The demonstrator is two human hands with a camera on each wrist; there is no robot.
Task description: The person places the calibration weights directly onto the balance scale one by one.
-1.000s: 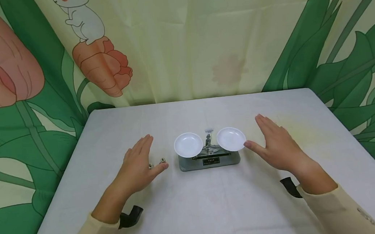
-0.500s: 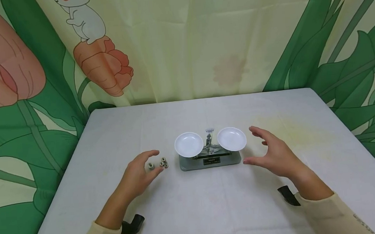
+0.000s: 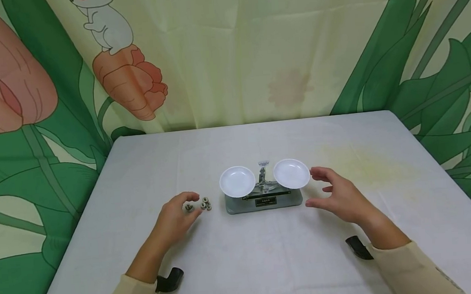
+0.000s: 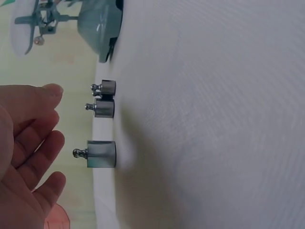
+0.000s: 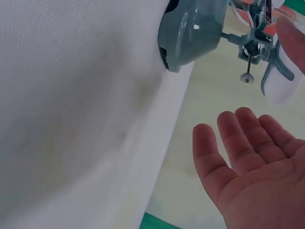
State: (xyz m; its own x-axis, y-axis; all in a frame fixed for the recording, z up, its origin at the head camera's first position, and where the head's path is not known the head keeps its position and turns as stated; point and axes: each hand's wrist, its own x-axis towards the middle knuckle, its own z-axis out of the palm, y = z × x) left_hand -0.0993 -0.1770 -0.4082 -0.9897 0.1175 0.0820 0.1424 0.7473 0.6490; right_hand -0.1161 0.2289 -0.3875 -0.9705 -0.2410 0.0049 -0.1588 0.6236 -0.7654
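Head view: left hand [image 3: 174,218] loosely curled beside small metal weights [image 3: 202,205] at frame centre-left (holding nothing); right hand [image 3: 339,194] open, fingers spread, just right of balance scale [image 3: 263,188] on white surface [image 3: 268,258].

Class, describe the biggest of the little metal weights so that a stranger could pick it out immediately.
Find the grey balance scale on the white table. Left of it stand three knobbed metal weights; the biggest weight is farthest from the scale, nearest the left hand, and wider than both.

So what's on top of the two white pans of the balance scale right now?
Both white pans of the balance scale show bare, nothing on them. The small metal weights stand on the table by the left hand.
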